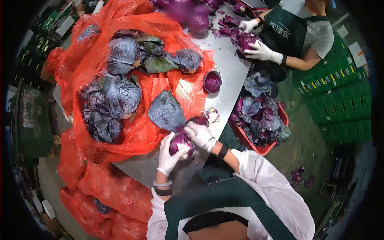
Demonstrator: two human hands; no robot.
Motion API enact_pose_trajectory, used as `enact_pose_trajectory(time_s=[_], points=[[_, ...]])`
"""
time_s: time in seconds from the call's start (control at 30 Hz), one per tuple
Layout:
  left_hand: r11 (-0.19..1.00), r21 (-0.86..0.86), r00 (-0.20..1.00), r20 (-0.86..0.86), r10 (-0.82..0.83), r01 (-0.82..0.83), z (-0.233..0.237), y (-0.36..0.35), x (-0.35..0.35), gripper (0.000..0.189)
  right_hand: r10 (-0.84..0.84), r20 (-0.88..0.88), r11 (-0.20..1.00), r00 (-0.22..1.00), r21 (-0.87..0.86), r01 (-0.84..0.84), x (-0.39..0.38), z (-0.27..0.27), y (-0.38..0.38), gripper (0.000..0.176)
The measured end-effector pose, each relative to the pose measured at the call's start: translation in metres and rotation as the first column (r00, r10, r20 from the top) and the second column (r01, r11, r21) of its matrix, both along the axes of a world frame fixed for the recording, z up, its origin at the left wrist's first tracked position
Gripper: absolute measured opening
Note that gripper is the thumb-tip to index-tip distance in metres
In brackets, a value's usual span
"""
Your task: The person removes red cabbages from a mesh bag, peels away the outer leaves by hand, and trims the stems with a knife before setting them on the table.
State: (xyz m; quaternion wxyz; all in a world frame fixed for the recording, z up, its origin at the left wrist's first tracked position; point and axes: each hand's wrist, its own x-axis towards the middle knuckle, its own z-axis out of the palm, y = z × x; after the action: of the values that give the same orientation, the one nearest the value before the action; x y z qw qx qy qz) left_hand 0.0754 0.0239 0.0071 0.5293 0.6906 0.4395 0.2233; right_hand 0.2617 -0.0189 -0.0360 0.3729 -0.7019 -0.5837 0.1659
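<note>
A purple cabbage (181, 146) with a pale cut base is gripped by my gloved left hand (168, 155), fingers wrapped round its left side. At its upper right, my gloved right hand (200, 136) has its fingers bent against the cabbage and a dark purple leaf; whether it holds that leaf or a small tool is hidden. A large blue-grey leaf (166, 110) lies just above my hands on the orange net bag (154, 90). Beyond my right hand is a pale cut piece (213, 115), with a trimmed purple cabbage (212, 82) farther up.
Untrimmed cabbages (123, 96) lie on the net at left. A red crate (262, 150) of leaves stands right of the metal table (230, 86). Across it, a co-worker's gloved hands (260, 51) hold another cabbage. Full net bags (116, 188) lie below left; green crates (344, 108) stand right.
</note>
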Motion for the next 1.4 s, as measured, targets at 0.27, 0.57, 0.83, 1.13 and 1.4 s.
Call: enact_pose_trajectory(time_s=[0.27,0.57,0.83,1.13,1.4], points=[[0.846,-0.527,0.877,0.366,0.312,-0.081,-0.006,-0.033,-0.041,0.088,-0.332,-0.528,0.867,0.782,-0.498,0.031,0.064,-0.004,-0.043,0.062],[0.873,0.324,0.909,-0.331,-0.255,0.363,0.017,-0.036,0.005,0.107,0.303,-0.205,0.832,0.931,-0.418,-0.363,0.005,0.083,-0.032,0.053],[0.961,0.226,0.983,-0.126,-0.133,0.159,0.006,-0.021,0.001,0.093,-0.134,-0.256,0.920,0.957,-0.390,0.024,0.060,-0.009,-0.054,0.024],[0.990,0.144,0.998,-0.062,0.005,0.004,-0.003,-0.019,-0.010,0.077,0.001,-0.152,0.928,0.988,-0.368,-0.058,-0.015,0.055,-0.048,0.059],[0.891,0.415,0.954,-0.295,-0.059,0.184,0.012,-0.007,0.039,0.065,0.030,-0.140,0.970,0.990,-0.237,-0.063,0.010,0.036,-0.051,0.028]])
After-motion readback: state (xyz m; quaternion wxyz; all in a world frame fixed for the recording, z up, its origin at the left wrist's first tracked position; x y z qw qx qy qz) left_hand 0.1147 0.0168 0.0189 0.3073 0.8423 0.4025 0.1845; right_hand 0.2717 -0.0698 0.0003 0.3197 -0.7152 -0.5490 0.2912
